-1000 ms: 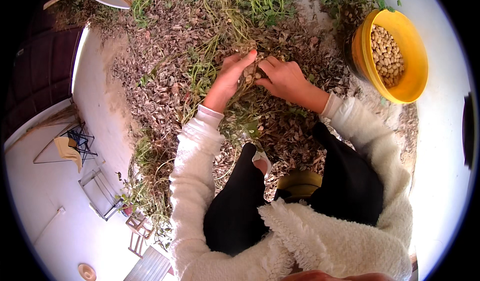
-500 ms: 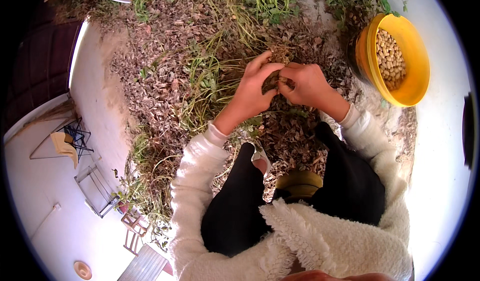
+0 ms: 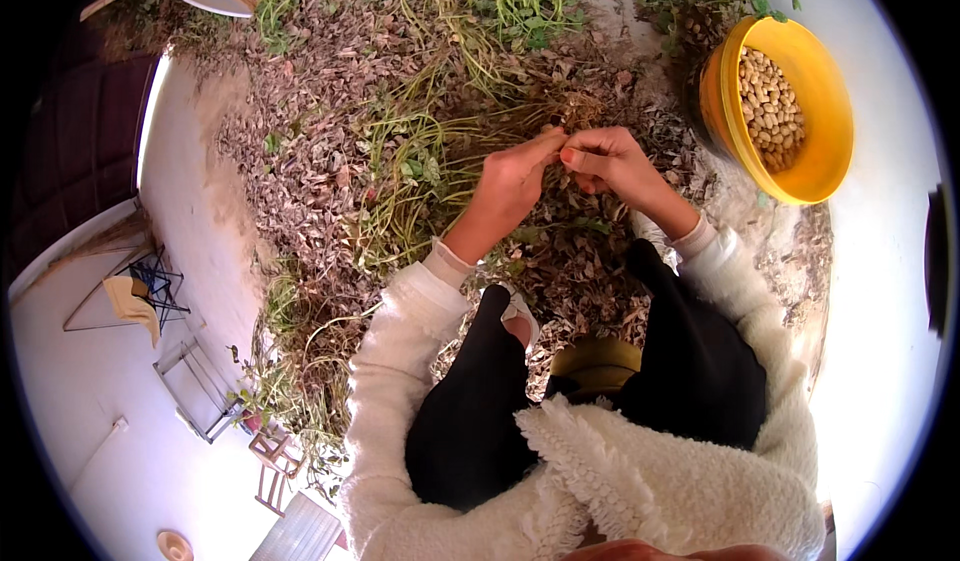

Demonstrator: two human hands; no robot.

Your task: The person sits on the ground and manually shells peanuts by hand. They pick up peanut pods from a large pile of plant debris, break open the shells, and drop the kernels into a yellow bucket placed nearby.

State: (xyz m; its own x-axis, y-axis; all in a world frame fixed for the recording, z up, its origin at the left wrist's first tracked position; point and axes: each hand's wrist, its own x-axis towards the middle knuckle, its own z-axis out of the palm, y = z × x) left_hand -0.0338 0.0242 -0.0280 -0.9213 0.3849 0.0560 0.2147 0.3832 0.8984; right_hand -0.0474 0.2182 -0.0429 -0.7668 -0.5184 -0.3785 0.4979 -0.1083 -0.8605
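My left hand is closed, its fingertips meeting those of my right hand in front of me. From its far side a peanut plant's dry roots stick out, and this hand appears to grip the plant. My right hand is closed in a pinch, thumb against fingers; whatever lies between them is hidden. Long green peanut stems lie to the left of the hands. At the right, a tilted yellow bucket holds many peanuts in their shells.
Dry brown leaves cover the ground, with more green plants at the far side. A yellow-rimmed container is between my legs. A white wall rises at the right. Folding chair and small wooden chair stand left.
My left hand has turned and closed, its fingers coming together beside the right hand's fingertips. My right hand stays near the same place, its fingers now more bunched. The view has shifted slightly.
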